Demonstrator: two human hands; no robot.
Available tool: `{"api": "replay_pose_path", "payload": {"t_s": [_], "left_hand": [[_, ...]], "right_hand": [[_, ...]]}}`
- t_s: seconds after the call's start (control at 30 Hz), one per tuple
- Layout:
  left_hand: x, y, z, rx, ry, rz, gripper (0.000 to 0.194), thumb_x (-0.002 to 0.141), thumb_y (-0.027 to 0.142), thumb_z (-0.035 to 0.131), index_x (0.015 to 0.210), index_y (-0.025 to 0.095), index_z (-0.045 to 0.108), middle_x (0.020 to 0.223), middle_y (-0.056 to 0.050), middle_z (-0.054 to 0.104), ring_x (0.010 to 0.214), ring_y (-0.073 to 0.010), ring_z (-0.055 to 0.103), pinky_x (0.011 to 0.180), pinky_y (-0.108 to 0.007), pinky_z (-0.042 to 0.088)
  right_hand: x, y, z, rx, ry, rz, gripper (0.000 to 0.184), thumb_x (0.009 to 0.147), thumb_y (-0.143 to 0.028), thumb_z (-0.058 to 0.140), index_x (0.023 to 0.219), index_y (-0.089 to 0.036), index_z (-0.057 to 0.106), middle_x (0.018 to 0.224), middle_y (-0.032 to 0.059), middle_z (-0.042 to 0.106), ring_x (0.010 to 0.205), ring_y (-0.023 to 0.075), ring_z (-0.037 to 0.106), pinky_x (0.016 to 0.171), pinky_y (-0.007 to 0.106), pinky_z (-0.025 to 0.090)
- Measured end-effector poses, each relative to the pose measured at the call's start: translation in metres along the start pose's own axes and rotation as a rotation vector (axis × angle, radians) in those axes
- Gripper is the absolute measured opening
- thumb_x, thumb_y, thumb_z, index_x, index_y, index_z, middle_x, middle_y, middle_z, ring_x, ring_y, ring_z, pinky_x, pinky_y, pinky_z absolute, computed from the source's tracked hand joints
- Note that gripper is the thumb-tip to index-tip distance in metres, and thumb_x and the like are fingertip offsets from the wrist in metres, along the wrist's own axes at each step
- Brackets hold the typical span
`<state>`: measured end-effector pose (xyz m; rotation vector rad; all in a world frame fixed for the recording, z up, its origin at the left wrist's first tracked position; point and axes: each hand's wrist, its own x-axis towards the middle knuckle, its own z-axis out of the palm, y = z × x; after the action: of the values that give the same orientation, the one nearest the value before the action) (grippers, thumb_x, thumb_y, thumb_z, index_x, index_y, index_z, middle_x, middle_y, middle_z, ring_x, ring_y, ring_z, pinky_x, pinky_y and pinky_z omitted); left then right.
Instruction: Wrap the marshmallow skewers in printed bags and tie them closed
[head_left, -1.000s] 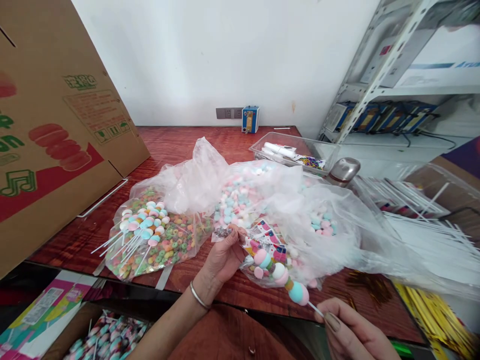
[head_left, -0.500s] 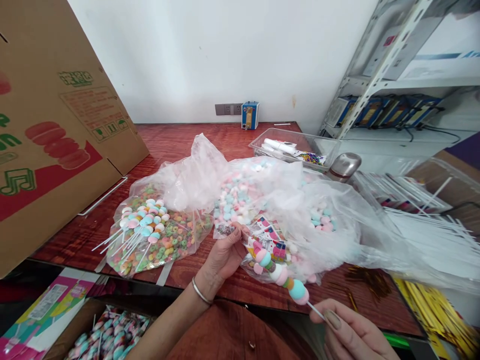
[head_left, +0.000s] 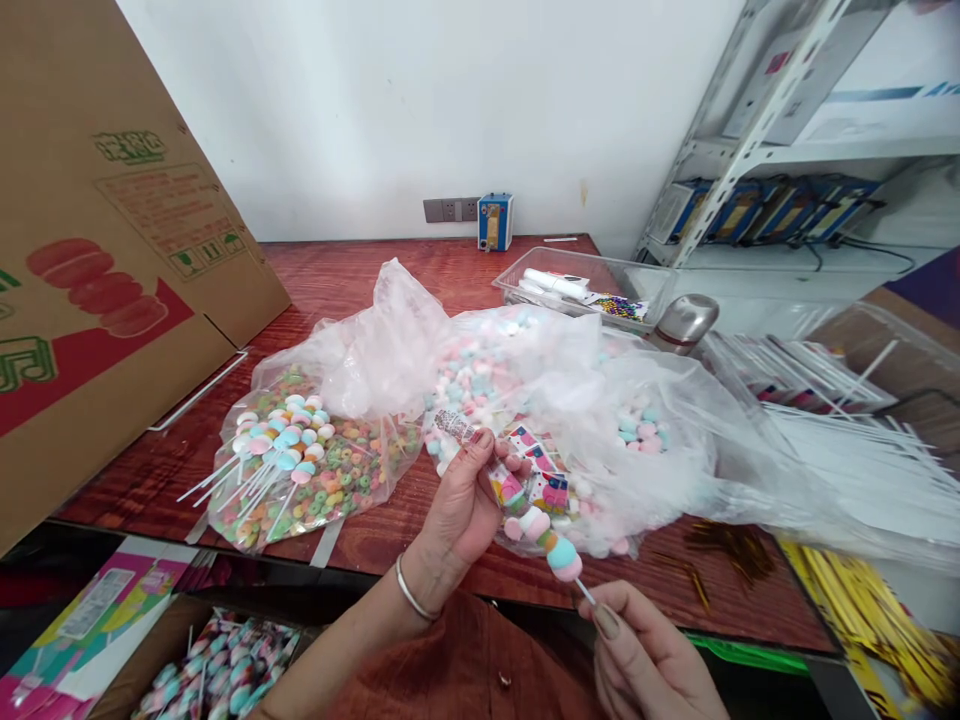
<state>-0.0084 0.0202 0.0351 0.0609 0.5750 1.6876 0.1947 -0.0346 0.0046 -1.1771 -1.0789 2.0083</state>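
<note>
My left hand [head_left: 469, 495] is closed on a printed clear wrapper [head_left: 508, 484], whose silvery patterned end [head_left: 453, 425] sticks out past the thumb. In my right hand [head_left: 649, 645] is the white stick of a marshmallow skewer [head_left: 563, 556]. Pink, blue and white marshmallows with coloured rings are threaded along it. The skewer's upper end is inside the wrapper; its lower marshmallows show below. Behind my left hand, several printed wrappers [head_left: 546, 470] lie on a plastic bag of marshmallows [head_left: 469, 375].
A bag of coloured rings [head_left: 367, 460] lies left, topped by finished-looking skewers [head_left: 289, 440]. A carton [head_left: 112, 260] stands at far left; a box of wrapped skewers [head_left: 217, 660] sits below. White sticks [head_left: 862, 480], gold ties [head_left: 885, 630], a steel flask [head_left: 686, 322] and a clear tray [head_left: 645, 280] are rightward.
My right hand has moved left and slightly down, and more of the skewer is now inside the wrapper. The wrapper's silvery end shows more beyond my left hand.
</note>
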Motion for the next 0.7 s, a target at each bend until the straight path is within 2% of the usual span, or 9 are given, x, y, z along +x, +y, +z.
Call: {"api": "replay_pose_path", "payload": {"t_s": [0.07,0.17,0.2,0.27,0.37,0.43,0.53,0.63,0.7], "left_hand": [[0.001,-0.003,0.005,-0.041,0.021,0.004,0.013,0.079,0.018,0.075,0.079,0.016,0.062,0.07,0.004,0.059,0.063,-0.0086,0.058,0.073,-0.026,0.053],[0.004,-0.005,0.008,-0.043,0.07,0.02,0.014,0.078,0.018,0.076,0.079,0.016,0.061,0.068,0.004,0.057,0.059,-0.0078,0.055,0.069,-0.025,0.053],[0.004,-0.006,0.008,-0.036,0.083,0.022,0.015,0.078,0.018,0.076,0.078,0.016,0.061,0.067,0.004,0.057,0.059,-0.0078,0.055,0.068,-0.024,0.052],[0.005,-0.006,0.008,-0.018,0.105,0.028,0.016,0.077,0.018,0.077,0.078,0.015,0.061,0.067,0.004,0.056,0.06,-0.0077,0.055,0.067,-0.023,0.051],[0.005,-0.006,0.007,-0.002,0.125,0.031,0.018,0.077,0.02,0.078,0.078,0.015,0.061,0.068,0.004,0.055,0.06,-0.0069,0.054,0.068,-0.023,0.051],[0.005,-0.006,0.007,-0.001,0.125,0.032,0.018,0.078,0.021,0.077,0.077,0.015,0.06,0.067,0.004,0.054,0.059,-0.0067,0.053,0.069,-0.023,0.051],[0.005,-0.007,0.007,0.01,0.14,0.057,0.022,0.077,0.026,0.078,0.076,0.016,0.059,0.066,0.004,0.054,0.06,-0.0079,0.055,0.068,-0.024,0.051],[0.004,-0.01,0.006,0.042,0.134,0.068,0.024,0.077,0.031,0.078,0.079,0.016,0.06,0.067,0.004,0.056,0.059,-0.0082,0.055,0.063,-0.022,0.05],[0.004,-0.013,0.005,0.073,0.108,0.061,0.024,0.077,0.033,0.078,0.079,0.016,0.06,0.067,0.004,0.056,0.058,-0.0082,0.056,0.058,-0.021,0.048]], "right_hand": [[0.002,0.003,0.007,-0.144,0.058,-0.127,0.045,0.084,-0.065,0.061,0.088,-0.02,0.06,0.049,-0.0083,0.041,0.038,0.006,0.034,0.038,0.017,0.03],[0.006,0.007,0.011,-0.496,0.241,-0.445,0.032,0.09,-0.052,0.06,0.09,-0.021,0.067,0.068,0.003,0.068,0.059,0.0158,0.065,0.056,0.022,0.05],[0.007,0.008,0.011,-0.614,0.317,-0.557,0.026,0.091,-0.046,0.059,0.092,-0.021,0.068,0.075,0.0049,0.073,0.067,0.018,0.069,0.063,0.023,0.053],[0.011,0.011,0.011,-0.81,0.407,-0.743,0.017,0.091,-0.035,0.059,0.094,-0.022,0.07,0.081,0.0061,0.076,0.069,0.0194,0.072,0.067,0.025,0.054],[0.017,0.012,0.01,-0.931,0.385,-0.905,0.011,0.09,-0.024,0.06,0.094,-0.022,0.07,0.078,0.0055,0.076,0.065,0.0181,0.071,0.065,0.024,0.054],[0.02,0.01,0.011,-0.89,0.369,-0.862,0.011,0.091,-0.025,0.06,0.094,-0.021,0.069,0.078,0.0048,0.075,0.064,0.0169,0.07,0.064,0.023,0.053],[0.022,0.007,0.016,-0.66,0.24,-0.547,0.019,0.093,-0.038,0.058,0.094,-0.02,0.067,0.07,0.0015,0.067,0.062,0.0154,0.065,0.059,0.023,0.049],[0.024,0.008,0.023,-0.195,0.021,-0.172,0.036,0.093,-0.054,0.055,0.09,-0.019,0.063,0.051,-0.0082,0.039,0.041,0.0084,0.04,0.041,0.019,0.035],[0.026,0.009,0.029,0.067,-0.057,-0.042,0.041,0.09,-0.06,0.055,0.087,-0.019,0.059,0.051,-0.012,0.026,0.038,0.0054,0.022,0.037,0.018,0.027]]}}
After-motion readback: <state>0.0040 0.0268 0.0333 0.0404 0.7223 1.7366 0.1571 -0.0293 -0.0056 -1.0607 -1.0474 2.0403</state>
